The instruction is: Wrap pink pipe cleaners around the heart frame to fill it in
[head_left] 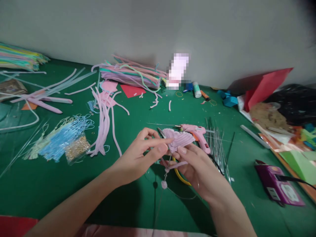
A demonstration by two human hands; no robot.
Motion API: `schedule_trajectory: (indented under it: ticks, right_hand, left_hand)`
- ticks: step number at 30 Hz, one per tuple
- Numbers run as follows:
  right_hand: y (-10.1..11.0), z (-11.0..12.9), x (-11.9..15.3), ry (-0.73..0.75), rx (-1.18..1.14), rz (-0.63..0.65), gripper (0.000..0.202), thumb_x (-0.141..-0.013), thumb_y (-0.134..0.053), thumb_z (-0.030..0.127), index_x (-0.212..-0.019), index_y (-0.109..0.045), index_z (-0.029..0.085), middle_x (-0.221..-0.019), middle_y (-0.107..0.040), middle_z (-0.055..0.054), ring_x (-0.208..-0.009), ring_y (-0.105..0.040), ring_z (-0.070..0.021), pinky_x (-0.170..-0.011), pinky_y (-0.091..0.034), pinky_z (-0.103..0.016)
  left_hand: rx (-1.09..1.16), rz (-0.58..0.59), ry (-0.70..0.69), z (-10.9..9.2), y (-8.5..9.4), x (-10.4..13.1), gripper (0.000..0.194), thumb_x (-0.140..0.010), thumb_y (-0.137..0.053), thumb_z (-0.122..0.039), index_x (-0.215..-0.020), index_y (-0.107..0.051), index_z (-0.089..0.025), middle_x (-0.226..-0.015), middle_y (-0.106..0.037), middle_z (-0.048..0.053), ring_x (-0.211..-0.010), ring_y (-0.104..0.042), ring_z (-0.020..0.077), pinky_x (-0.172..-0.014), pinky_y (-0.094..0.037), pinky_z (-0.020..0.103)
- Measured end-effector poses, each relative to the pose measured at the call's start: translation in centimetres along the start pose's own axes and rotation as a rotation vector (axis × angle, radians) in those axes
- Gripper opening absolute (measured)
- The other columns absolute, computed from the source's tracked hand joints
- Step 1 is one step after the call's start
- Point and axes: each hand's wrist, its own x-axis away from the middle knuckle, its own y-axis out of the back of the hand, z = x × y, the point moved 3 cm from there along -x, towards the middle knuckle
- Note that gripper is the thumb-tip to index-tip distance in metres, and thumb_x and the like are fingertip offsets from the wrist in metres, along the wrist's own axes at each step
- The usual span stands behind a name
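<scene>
Between my hands is a pale pink, fan-shaped pipe-cleaner piece [178, 140] with a ribbed, scalloped top. My right hand [197, 164] pinches its lower right side between thumb and fingers. At its left edge my left hand [148, 148] is closed, index fingertip and thumb against the piece. Below the fan, thin pink stems meet at a knot, and a small pink ball [164, 184] hangs under it on a thin wire. Scissors with a yellow handle [182, 177] lie behind and beneath my hands, partly hidden. A pink glue gun [197, 131] rests just beyond the fan.
Pink pipe cleaners [102, 128], blue tassels [66, 136] and a bag of gold beads [77, 148] lie left. A pipe-cleaner bundle [133, 74] sits at the back. Metal wires [218, 144], a purple power strip [278, 184] and a black plastic bag [296, 102] are right.
</scene>
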Motion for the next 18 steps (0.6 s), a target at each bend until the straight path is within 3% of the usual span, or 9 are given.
schedule_trajectory:
  ticks: [3,6,8,12,18]
  right_hand:
    - [0.1,-0.2,0.0,-0.073,-0.120,0.037,0.019,-0.083,-0.064,0.036,-0.097,-0.068,0.024,-0.093,-0.072,-0.006,-0.084,-0.070,-0.0218,-0.068,-0.057,-0.033]
    - [0.0,-0.6,-0.3,-0.077,-0.107,0.062,0.018,-0.080,-0.067,0.035,-0.094,-0.071,0.024,-0.089,-0.073,-0.005,-0.081,-0.069,-0.0207,-0.071,-0.057,-0.034]
    - [0.0,-0.8,-0.5,-0.065,-0.045,0.042,0.018,-0.076,-0.073,0.036,-0.087,-0.072,0.022,-0.082,-0.072,-0.004,-0.073,-0.067,-0.0172,-0.070,-0.056,-0.030]
    - [0.0,-1.0,-0.9,-0.026,0.077,0.025,0.020,-0.071,-0.077,0.038,-0.075,-0.071,0.019,-0.068,-0.067,0.000,-0.061,-0.059,-0.0118,-0.064,-0.052,-0.025]
    - [0.2,-0.7,-1.1,0.051,0.138,-0.021,0.025,-0.070,-0.077,0.038,-0.085,-0.070,0.020,-0.077,-0.069,-0.002,-0.064,-0.061,-0.0123,-0.064,-0.054,-0.026]
  left_hand:
    - [-0.037,-0.154,-0.049,-0.1,0.3,0.1,0.029,-0.090,-0.051,-0.040,-0.097,-0.071,-0.020,-0.106,-0.050,0.008,-0.108,-0.052,0.0217,-0.093,-0.046,0.034]
    - [-0.059,-0.290,-0.008,0.1,0.7,0.0,0.026,-0.084,-0.062,-0.031,-0.108,-0.061,-0.021,-0.107,-0.054,0.006,-0.103,-0.054,0.0195,-0.085,-0.047,0.030]
    - [0.016,-0.238,0.070,0.3,0.7,-0.3,0.030,-0.080,-0.066,-0.030,-0.108,-0.059,-0.019,-0.101,-0.059,0.005,-0.095,-0.057,0.0182,-0.076,-0.047,0.026]
    - [0.165,-0.107,0.192,0.4,0.4,-0.5,0.019,-0.079,-0.067,-0.033,-0.084,-0.064,-0.015,-0.081,-0.065,0.003,-0.075,-0.058,0.0146,-0.068,-0.047,0.024]
    - [0.245,-0.202,0.203,0.6,0.6,-0.4,0.020,-0.075,-0.071,-0.034,-0.080,-0.065,-0.015,-0.077,-0.065,0.001,-0.071,-0.058,0.0129,-0.067,-0.046,0.023]
